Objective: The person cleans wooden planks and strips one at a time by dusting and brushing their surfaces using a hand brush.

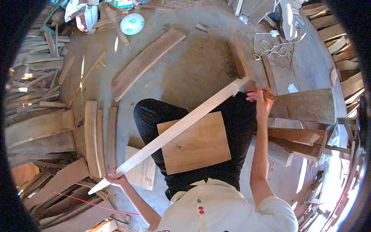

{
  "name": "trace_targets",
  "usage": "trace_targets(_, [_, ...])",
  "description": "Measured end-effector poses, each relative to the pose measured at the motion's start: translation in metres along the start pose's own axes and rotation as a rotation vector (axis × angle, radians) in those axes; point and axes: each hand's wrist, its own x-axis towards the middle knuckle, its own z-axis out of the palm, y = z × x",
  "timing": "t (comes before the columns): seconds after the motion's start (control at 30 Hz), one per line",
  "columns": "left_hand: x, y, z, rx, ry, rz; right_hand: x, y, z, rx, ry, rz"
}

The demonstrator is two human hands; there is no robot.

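Note:
My left hand (pixel 116 178) is closed around a long pale wooden strip (pixel 185 125) near its tapered lower end. The strip slants up to the right across my lap, above a square wooden board (pixel 195 145) lying on my thighs. My right hand (pixel 261 99) grips an orange-handled tool (pixel 269 95) that looks like a brush. Its dark neck and pale end are at the strip's upper end; whether they touch it I cannot tell. Another pale board (pixel 140 168) lies on the floor beside my left leg.
A curved plank (pixel 148 63) lies ahead on the floor, with a white ball (pixel 132 24) beyond. Upright boards (pixel 91 135) stand at left beside stacked timber (pixel 40 129). At right are a white cable (pixel 270 50) and a thick wooden block (pixel 305 105). A red string (pixel 83 201) crosses lower left.

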Motion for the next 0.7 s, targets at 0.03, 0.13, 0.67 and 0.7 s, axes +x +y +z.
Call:
trace_targets(0.03, [0.007, 0.002, -0.005, 0.014, -0.027, -0.008, 0.003, -0.006, -0.003, -0.073, 0.078, 0.006])
trace_targets(0.13, [0.02, 0.007, -0.012, 0.018, -0.071, -0.031, -0.009, -0.025, 0.006, -0.083, 0.132, -0.064])
trace_targets(0.67, [-0.018, -0.023, 0.036, -0.102, -0.134, -0.205, -0.174, -0.04, 0.131, -0.107, -0.992, 0.039])
trace_targets(0.7, [-0.016, -0.023, 0.035, -0.084, -0.104, -0.206, -0.164, -0.033, 0.12, -0.068, -0.916, 0.002])
